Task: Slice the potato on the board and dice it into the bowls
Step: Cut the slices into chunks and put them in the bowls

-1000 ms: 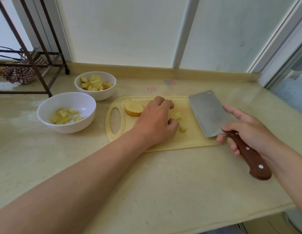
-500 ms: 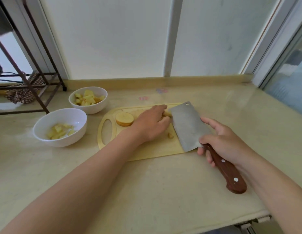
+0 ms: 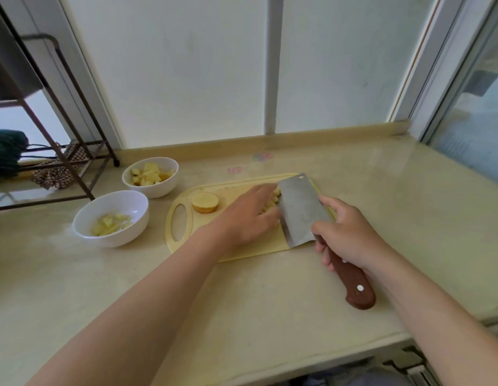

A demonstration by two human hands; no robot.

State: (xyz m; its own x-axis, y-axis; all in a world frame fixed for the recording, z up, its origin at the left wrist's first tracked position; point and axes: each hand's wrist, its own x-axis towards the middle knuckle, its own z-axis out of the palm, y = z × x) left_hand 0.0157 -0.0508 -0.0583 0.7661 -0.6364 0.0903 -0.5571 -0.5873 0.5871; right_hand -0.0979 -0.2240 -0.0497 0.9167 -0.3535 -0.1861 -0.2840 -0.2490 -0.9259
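Pale yellow potato dice (image 3: 273,201) lay centre frame between straight-fingered left hand (image 3: 249,217) and brown-handled steel cleaver (image 3: 298,210), gripped by right hand (image 3: 346,236).

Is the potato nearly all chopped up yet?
Partly. The far bowl and the near bowl already hold potato pieces. The right hand grips the cleaver, blade against diced pieces beside the left hand on the cutting board. One thick potato slice is uncut, and those pieces aren't in a bowl yet.
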